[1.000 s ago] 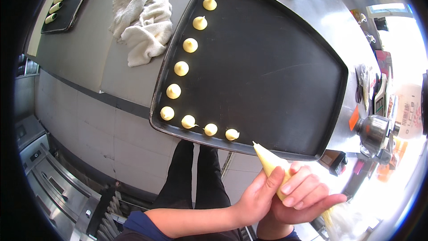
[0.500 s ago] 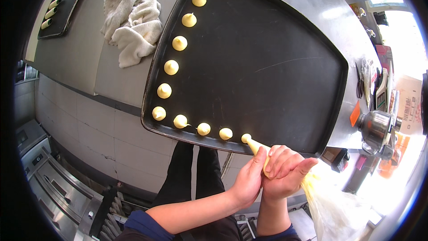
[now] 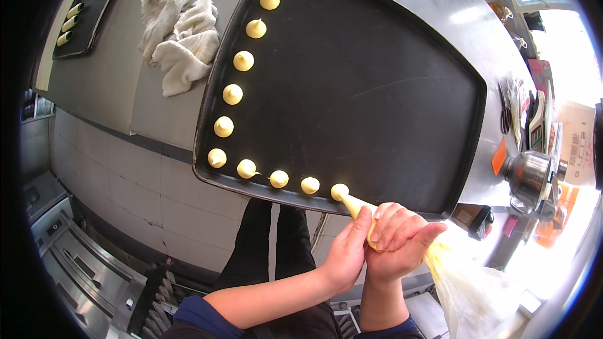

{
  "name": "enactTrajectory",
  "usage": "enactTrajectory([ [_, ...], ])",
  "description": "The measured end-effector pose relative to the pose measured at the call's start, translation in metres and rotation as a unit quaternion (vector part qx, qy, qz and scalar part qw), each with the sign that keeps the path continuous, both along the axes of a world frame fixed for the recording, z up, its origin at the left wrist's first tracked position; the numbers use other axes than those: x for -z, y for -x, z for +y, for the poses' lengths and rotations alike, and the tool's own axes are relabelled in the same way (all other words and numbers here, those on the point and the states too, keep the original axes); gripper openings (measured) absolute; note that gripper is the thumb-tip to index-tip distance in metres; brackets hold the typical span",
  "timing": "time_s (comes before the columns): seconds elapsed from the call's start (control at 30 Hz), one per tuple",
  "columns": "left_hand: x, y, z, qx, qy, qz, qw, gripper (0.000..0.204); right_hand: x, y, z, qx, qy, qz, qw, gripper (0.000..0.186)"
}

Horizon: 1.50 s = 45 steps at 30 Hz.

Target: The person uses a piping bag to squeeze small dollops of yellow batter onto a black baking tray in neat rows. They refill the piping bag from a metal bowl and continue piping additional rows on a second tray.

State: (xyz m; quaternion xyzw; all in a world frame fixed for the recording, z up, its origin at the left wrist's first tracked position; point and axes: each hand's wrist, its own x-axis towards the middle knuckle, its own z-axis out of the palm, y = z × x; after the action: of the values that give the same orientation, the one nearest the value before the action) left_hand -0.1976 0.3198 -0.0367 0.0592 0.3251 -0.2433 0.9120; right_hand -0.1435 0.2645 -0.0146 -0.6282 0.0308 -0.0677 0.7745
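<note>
A clear plastic piping bag [image 3: 468, 295] of pale yellow batter runs through both hands, its narrow end over the near edge of a black baking tray [image 3: 352, 88]. My right hand [image 3: 401, 238] is wrapped round the filled part, thumb sticking out to the right. Pressed against the bag closer to its tip, my left hand [image 3: 344, 257] has its thumb along the side; its other fingers are partly hidden. The bag's tip touches a round batter mound [image 3: 340, 192]. Several peaked mounds [image 3: 232, 94] line the tray's left side and the left part of its near side.
Left of the tray, a crumpled white cloth [image 3: 185, 44] lies on the metal worktop [image 3: 166, 110]. A dark tray [image 3: 88, 19] with small rolled pieces sits at far left. On the right stand a metal machine part [image 3: 527, 176], an orange card [image 3: 499, 157] and a cardboard box [image 3: 576, 144].
The mound under the bag's tip has grown wider. The tray and its mounds appear slightly farther left in the view, while both hands keep nearly the same place and grip.
</note>
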Motion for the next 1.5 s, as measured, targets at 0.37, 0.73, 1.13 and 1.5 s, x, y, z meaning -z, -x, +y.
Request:
enactTrajectory([
  [0.37, -0.036, -0.007, -0.021, 0.071, 0.021, -0.085, 0.994, 0.057, -0.046, -0.001, -0.029, 0.011, -0.038, -0.074, 0.996, 0.081],
  [0.73, 0.009, -0.004, -0.043, 0.054, 0.023, 0.01, 0.998, 0.052, 0.005, 0.001, -0.043, 0.055, 0.066, 0.007, 0.996, 0.067],
  [1.13, 0.007, -0.004, -0.047, 0.043, 0.016, -0.003, 0.999, 0.05, 0.006, 0.003, -0.049, 0.059, 0.059, 0.007, 0.996, 0.068],
  [1.5, -0.043, -0.007, -0.062, 0.062, -0.004, -0.162, 0.985, 0.057, -0.059, 0.006, -0.068, 0.119, -0.034, -0.045, 0.991, 0.079],
])
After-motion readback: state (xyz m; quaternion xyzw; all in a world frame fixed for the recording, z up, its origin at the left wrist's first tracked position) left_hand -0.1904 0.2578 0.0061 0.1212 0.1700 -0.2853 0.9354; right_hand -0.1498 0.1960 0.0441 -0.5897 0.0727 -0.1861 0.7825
